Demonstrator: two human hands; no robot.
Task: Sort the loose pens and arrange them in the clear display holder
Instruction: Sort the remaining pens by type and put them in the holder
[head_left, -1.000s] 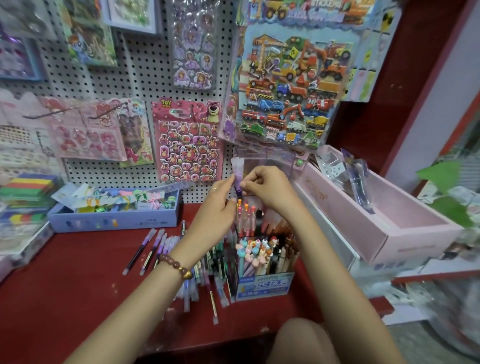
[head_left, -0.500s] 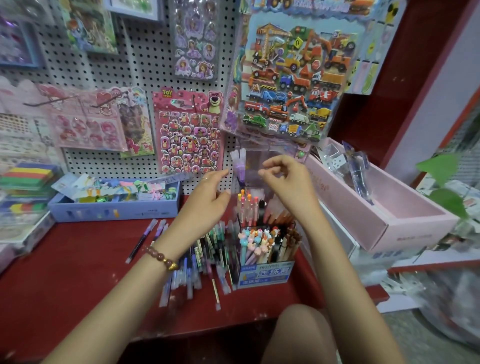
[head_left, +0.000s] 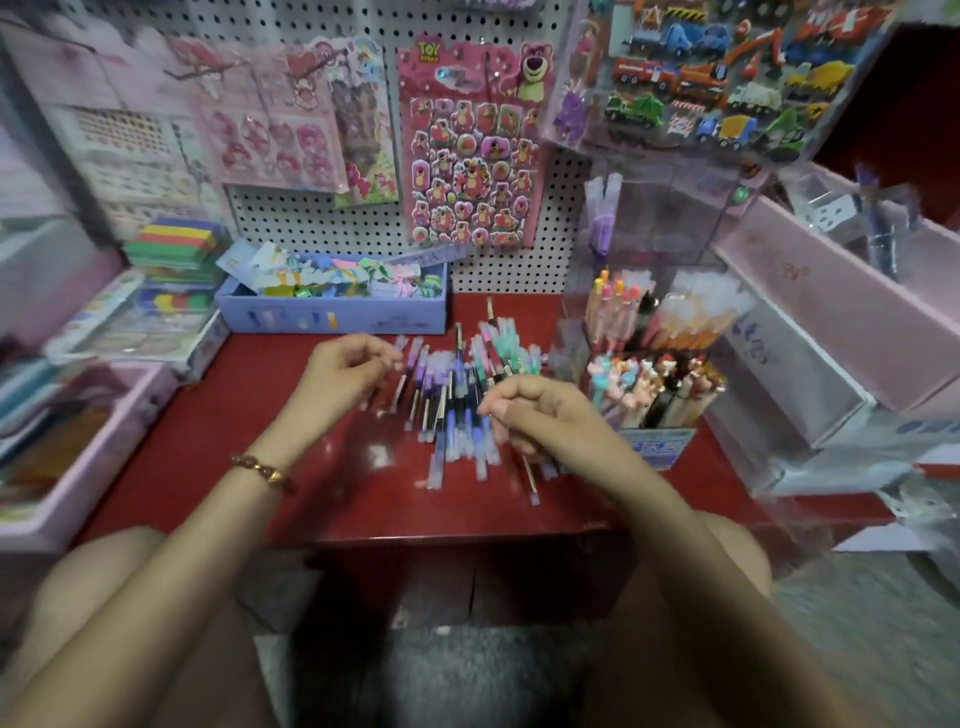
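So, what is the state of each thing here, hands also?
loose pens: lying piled on the red shelf
left hand: fingers curled above the pile, grip blurred
right hand: curled over the pile, grip blurred
clear holder: upright, one purple pen standing inside
blue box: open, full
pink box: open

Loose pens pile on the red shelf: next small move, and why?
Probably pinch one purple-capped pen with the left hand: its fingertips are beside it, and the clear acrylic display holder already holds purple pens upright.
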